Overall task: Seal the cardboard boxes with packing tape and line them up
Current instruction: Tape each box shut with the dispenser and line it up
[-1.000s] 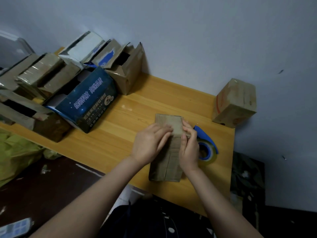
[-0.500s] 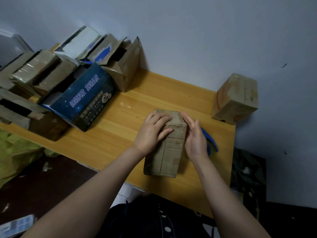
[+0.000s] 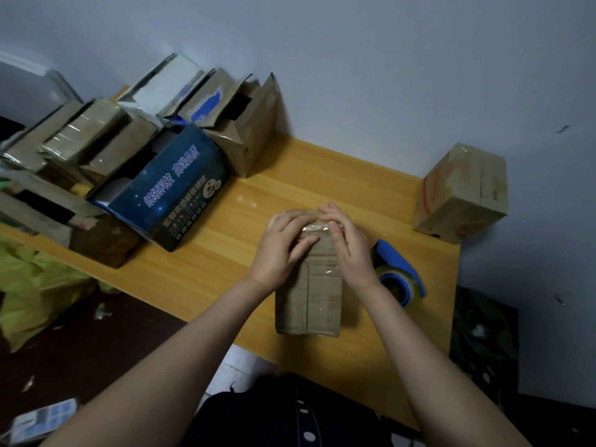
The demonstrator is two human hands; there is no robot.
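Sealing step: your left hand [image 3: 283, 248] and right hand [image 3: 352, 251], fingers flat, press tape onto the far end of the long brown cardboard box [image 3: 322, 301] on the wooden table [image 3: 322, 175]; next probably line it up.

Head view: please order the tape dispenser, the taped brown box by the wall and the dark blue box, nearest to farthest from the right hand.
1. Tape dispenser, just right of the right hand.
2. Taped brown box, farther right and back.
3. Dark blue box, far left.
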